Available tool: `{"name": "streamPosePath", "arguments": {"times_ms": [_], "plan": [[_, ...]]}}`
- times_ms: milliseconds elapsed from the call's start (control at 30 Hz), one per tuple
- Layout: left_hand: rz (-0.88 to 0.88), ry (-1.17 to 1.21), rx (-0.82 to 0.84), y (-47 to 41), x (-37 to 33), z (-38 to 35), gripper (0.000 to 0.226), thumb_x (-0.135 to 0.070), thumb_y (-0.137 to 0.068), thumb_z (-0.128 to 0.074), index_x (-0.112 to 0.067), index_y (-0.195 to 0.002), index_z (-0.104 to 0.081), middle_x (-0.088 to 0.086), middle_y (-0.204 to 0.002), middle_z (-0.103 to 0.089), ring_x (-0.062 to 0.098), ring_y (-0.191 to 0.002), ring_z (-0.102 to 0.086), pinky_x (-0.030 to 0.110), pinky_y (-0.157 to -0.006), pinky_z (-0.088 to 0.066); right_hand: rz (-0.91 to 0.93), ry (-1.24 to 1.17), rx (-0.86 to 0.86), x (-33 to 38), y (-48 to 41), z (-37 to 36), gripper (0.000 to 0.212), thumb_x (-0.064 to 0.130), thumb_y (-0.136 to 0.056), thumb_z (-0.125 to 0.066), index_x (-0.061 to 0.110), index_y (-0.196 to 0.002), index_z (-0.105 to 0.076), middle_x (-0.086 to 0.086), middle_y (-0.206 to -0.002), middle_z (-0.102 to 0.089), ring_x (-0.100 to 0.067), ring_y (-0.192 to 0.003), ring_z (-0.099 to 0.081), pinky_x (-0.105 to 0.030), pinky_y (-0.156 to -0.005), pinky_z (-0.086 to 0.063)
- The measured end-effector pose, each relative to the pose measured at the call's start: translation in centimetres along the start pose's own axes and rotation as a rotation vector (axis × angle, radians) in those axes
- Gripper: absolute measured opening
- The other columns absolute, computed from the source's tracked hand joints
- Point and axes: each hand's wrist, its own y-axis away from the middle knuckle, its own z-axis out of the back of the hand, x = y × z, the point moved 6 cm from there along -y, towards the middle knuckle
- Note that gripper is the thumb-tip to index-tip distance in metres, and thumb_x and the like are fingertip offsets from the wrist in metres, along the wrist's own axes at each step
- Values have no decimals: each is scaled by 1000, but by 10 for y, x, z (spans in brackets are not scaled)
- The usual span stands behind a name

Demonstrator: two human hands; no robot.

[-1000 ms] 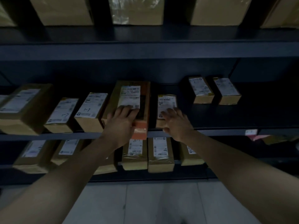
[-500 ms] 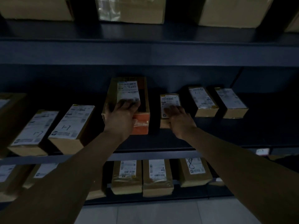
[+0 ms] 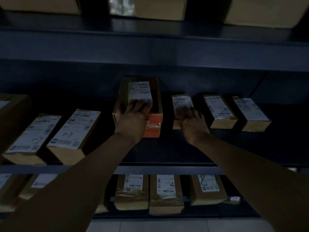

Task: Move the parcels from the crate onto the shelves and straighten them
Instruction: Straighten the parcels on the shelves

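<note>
On the dark middle shelf point(image 3: 167, 148) a large brown parcel with an orange end point(image 3: 151, 104) lies lengthwise, deep on the board. My left hand point(image 3: 132, 118) lies flat on its near top, fingers spread over the white label. To the right a small labelled parcel point(image 3: 181, 104) sits beside it, and my right hand point(image 3: 192, 121) presses on its near end with fingers apart. Neither hand wraps round its parcel. The crate is out of view.
Two small parcels point(image 3: 219, 111) point(image 3: 250, 113) stand right of my right hand. Two labelled boxes point(image 3: 73, 133) point(image 3: 31, 139) lie angled at the left. The lower shelf holds several parcels point(image 3: 164, 193). Large cartons point(image 3: 158, 7) fill the top shelf. Pale floor shows below.
Both hands have pushed their parcels further back on the middle shelf. The small parcel now lines up with the two on its right. My view has moved closer.
</note>
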Motion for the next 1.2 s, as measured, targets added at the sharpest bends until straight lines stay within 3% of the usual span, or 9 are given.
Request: {"name": "streamPosePath", "arguments": {"times_ms": [100, 200, 333, 433, 533, 733, 833, 1000, 1200], "plan": [[-14, 28, -13, 4, 0, 8, 62, -31, -96, -46, -31, -150, -16, -4, -156, -21, 21, -143, -18, 53, -115, -5, 36, -26, -101, 17, 9, 14, 65, 7, -83, -63, 6, -144, -39, -18, -143, -44, -37, -133, -38, -52, -111, -28], [-1, 27, -139, 17, 20, 27, 56, -24, -94, -50, -24, -146, -32, 3, -147, -38, 27, -133, -33, 49, -114, -10, 101, -115, -335, 37, 19, 43, 51, 5, -68, -77, 0, -118, -64, -21, -112, -66, -40, -103, -63, -58, -95, -45], [-49, 38, -239, 51, 64, 46, 41, -13, -86, -61, -12, -127, -58, 14, -129, -56, 36, -113, -53, 50, -105, -27, 193, -229, -464, 90, 36, 89, 42, 22, -82, -55, 1, -119, -63, -20, -114, -65, -39, -98, -62, -52, -91, -47], [-46, 54, -269, 80, 106, 57, 38, -4, -75, -70, -6, -113, -66, 20, -116, -63, 40, -99, -61, 53, -96, -38, 330, -316, -377, 160, 48, 102, 47, 28, -86, -47, 1, -123, -61, -20, -121, -62, -41, -105, -58, -48, -88, -48], [50, 55, -165, 107, 161, 65, 42, -2, -80, -61, -8, -122, -61, 18, -126, -57, 39, -110, -54, 51, -98, -34, 392, -313, -290, 232, 55, 108, 45, 26, -89, -55, 3, -127, -59, -19, -126, -59, -40, -113, -53, -50, -92, -47], [54, 50, 99, 145, 245, 56, 49, -36, -94, -51, -23, -140, -41, 1, -148, -35, 22, -136, -33, 42, -112, -15, 310, -104, 126, 311, 45, 81, 69, 43, -94, -53, 23, -151, -20, -5, -159, -11, -33, -145, -6, -48, -114, -21], [-37, 22, 150, 147, 260, 43, 47, -33, -94, -51, -23, -139, -42, 0, -143, -40, 21, -132, -38, 39, -113, -15, 214, -56, 137, 319, 43, 73, 75, 37, -93, -55, 26, -153, -12, -6, -158, -8, -36, -144, -6, -50, -112, -19], [-87, 34, 176, 141, 269, 19, 43, -2, -89, -54, -11, -130, -52, 8, -131, -49, 27, -118, -49, 41, -94, -47, 102, -28, 66, 316, 38, 72, 69, 26, -93, -55, 15, -150, -18, -13, -155, -18, -37, -140, -17, -49, -111, -25], [-93, 100, 70, 113, 273, 4, 47, 1, -88, -52, -14, -133, -51, 7, -135, -46, 26, -125, -44, 37, -101, -43, 83, -103, -1, 310, 8, 64, 66, 18, -91, -58, 16, -149, -28, -15, -154, -22, -38, -140, -18, -52, -112, -24]]}}
